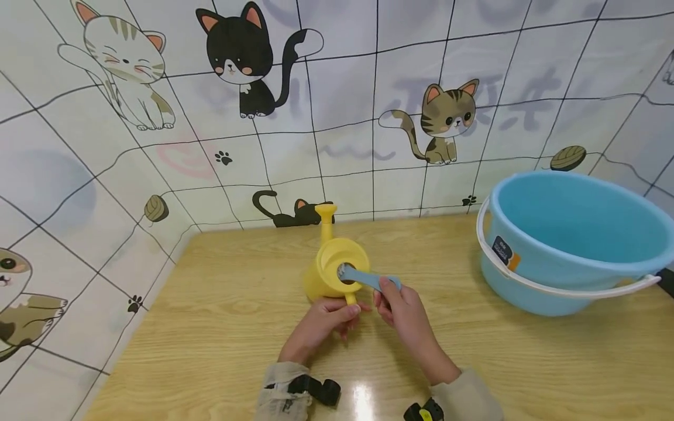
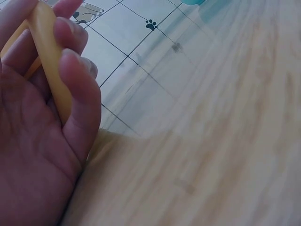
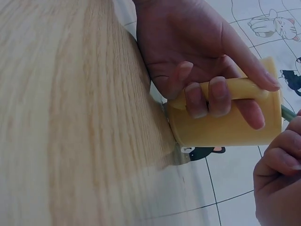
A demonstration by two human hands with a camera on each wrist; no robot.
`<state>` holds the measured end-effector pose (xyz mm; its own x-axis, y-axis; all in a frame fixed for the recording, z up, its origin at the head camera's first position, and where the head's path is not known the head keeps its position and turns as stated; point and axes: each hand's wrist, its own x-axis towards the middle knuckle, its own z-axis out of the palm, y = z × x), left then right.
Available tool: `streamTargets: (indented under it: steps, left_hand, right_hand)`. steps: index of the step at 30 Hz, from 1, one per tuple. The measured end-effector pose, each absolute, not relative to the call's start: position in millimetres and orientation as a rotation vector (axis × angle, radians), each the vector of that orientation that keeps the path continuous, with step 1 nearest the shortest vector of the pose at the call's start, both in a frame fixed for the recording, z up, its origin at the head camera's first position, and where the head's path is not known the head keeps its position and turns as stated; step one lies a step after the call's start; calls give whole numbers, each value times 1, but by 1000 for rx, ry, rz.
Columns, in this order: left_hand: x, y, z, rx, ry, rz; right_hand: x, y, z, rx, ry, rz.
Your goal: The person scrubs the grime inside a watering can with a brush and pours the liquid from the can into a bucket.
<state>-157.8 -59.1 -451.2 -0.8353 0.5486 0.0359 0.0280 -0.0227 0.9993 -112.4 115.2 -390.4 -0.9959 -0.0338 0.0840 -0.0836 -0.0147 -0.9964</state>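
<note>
A yellow watering can [image 1: 327, 275] stands on the wooden table, its spout pointing toward the wall. My left hand [image 1: 329, 323] grips the can's handle; in the right wrist view its fingers curl round that handle [image 3: 237, 88]. Between the thumb and fingers of my right hand [image 1: 408, 316] is a light blue brush [image 1: 365, 277]. The brush's pale, bristly head is at the can's round top opening, partly inside it. Only curled fingers of the right hand show at the edge of the right wrist view. The can's inside is mostly hidden.
At the right of the table stands a large light blue bucket [image 1: 558, 292] with a white handle [image 1: 571, 290] hanging across its front. Behind the wooden table [image 1: 221, 327] is a wall covering [image 1: 347, 146] printed with cats and grid lines, which continues along the left.
</note>
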Motion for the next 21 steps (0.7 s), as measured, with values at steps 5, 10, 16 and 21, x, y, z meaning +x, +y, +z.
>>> streamTargets:
  steps: [5, 10, 16, 21]
  left_hand:
    - [-157, -59, -451, 590, 1894, 1908]
    - [-158, -61, -451, 569, 1906, 1878]
    - [-157, -62, -451, 551, 1896, 1870]
    - [-157, -61, -453, 576, 1902, 1885]
  right_hand:
    - [-117, 119, -401, 122, -2264, 2070]
    - [-118, 120, -404, 59, -2249, 1938]
    - [-114, 121, -405, 114, -2239, 1758]
    - [-109, 123, -397, 176, -2221, 1579]
